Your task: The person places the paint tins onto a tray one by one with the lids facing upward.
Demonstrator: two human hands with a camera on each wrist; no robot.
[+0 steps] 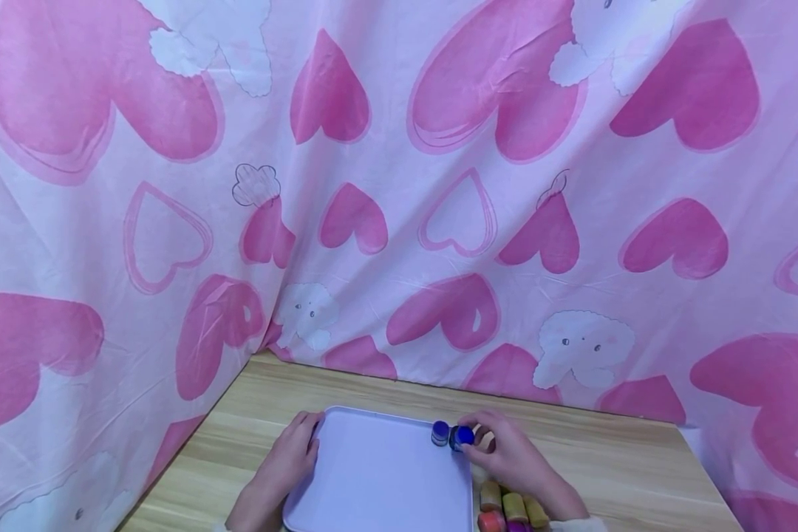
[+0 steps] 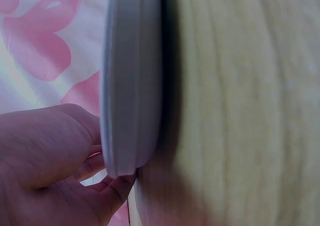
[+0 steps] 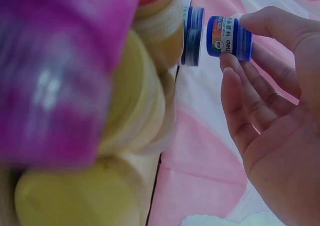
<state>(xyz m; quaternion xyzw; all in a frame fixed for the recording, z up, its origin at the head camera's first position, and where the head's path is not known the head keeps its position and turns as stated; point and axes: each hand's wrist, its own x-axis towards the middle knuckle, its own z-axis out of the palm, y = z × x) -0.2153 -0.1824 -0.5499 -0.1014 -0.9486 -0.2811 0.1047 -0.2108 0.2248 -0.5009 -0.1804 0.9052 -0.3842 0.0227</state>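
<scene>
My left hand grips the left edge of a white tray; in the left wrist view, fingertips reach the underside of its rim. At the tray's far right corner, my right hand pinches a small blue-capped paint jar between thumb and fingers. The right wrist view shows this blue jar with a printed label. Just left of it, a second blue-capped jar stands on the tray, its cap facing up.
Beside the tray's right edge, below my right forearm, several paint jars sit on the wooden table: yellow jars, an orange-red one and a purple one. A pink heart-print curtain borders the table's back and left side.
</scene>
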